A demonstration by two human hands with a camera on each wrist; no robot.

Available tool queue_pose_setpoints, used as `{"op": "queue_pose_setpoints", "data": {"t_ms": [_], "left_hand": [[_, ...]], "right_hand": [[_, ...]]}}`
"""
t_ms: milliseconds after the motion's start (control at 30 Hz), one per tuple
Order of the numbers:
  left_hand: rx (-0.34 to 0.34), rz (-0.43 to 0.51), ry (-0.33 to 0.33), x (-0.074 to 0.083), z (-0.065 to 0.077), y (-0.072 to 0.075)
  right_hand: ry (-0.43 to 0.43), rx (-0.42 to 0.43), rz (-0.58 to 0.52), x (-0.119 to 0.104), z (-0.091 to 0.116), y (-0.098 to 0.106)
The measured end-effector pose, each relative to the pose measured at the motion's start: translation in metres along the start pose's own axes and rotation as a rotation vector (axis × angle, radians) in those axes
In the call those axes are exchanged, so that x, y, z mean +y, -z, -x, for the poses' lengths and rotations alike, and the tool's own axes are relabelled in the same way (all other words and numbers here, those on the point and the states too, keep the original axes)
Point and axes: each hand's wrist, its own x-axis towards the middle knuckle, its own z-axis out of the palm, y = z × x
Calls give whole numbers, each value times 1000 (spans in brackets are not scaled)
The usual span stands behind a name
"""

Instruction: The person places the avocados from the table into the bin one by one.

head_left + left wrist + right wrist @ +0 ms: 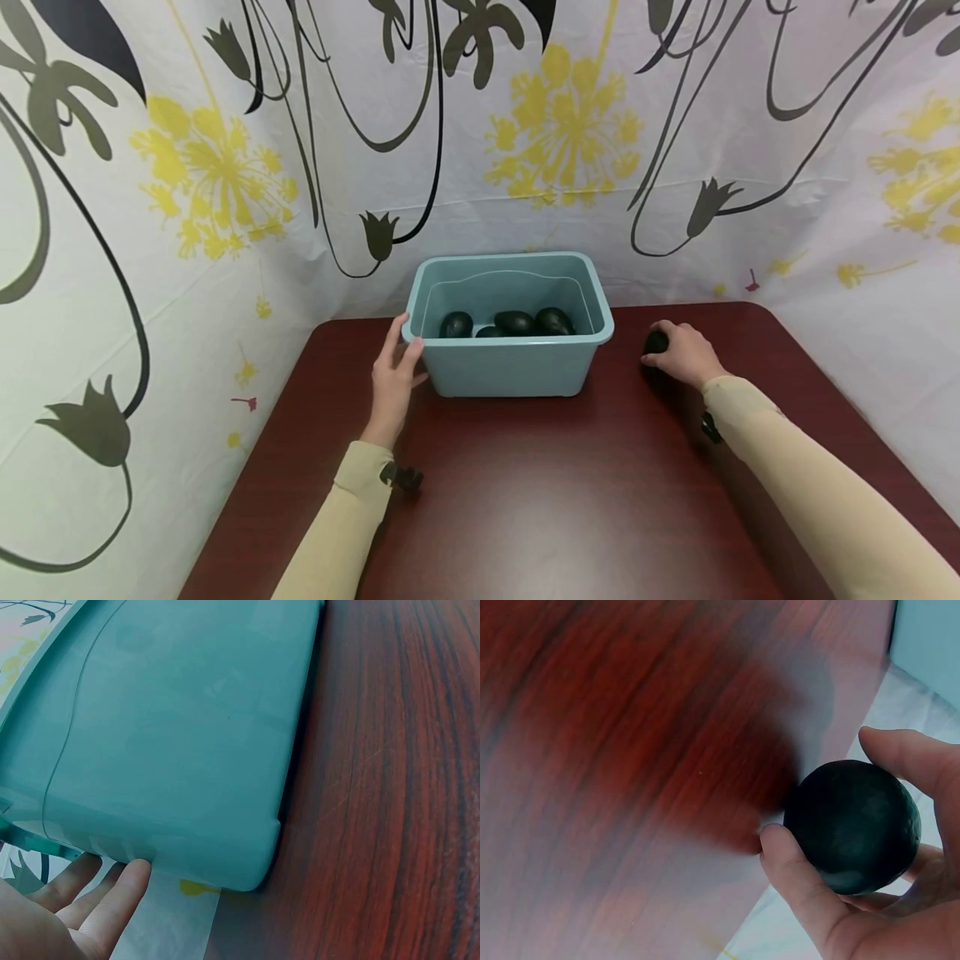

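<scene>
A light blue plastic bin (pixel 506 367) stands toward the back of the table with several dark green avocados inside, one of them (pixel 553 322) at the right. At the bin's left end my left hand (pixel 393 383) touches the rim and side with extended fingers (pixel 124 896). To the right of the bin, my right hand (pixel 686 354) grips a single dark avocado (pixel 853 827) between thumb and fingers, low over the tabletop. In the head view the hand covers most of that avocado.
The dark red wood-grain table (pixel 555 492) has rounded back corners. Close behind the bin hangs a white sheet (pixel 480 167) printed with yellow and grey flowers, which also runs along both sides.
</scene>
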Motion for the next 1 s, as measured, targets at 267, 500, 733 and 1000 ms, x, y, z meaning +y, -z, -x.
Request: {"op": "queue_pose_setpoints", "data": {"t_ms": [267, 500, 733, 1000], "left_hand": [[11, 8, 6, -16, -8, 1], [40, -14, -1, -26, -10, 1], [43, -17, -11, -25, -10, 1], [37, -12, -9, -24, -9, 1]], "right_hand": [[-18, 39, -29, 2, 4, 0], [-33, 92, -59, 5, 10, -3], [-26, 106, -49, 5, 13, -1], [-39, 121, -63, 4, 16, 4]]}}
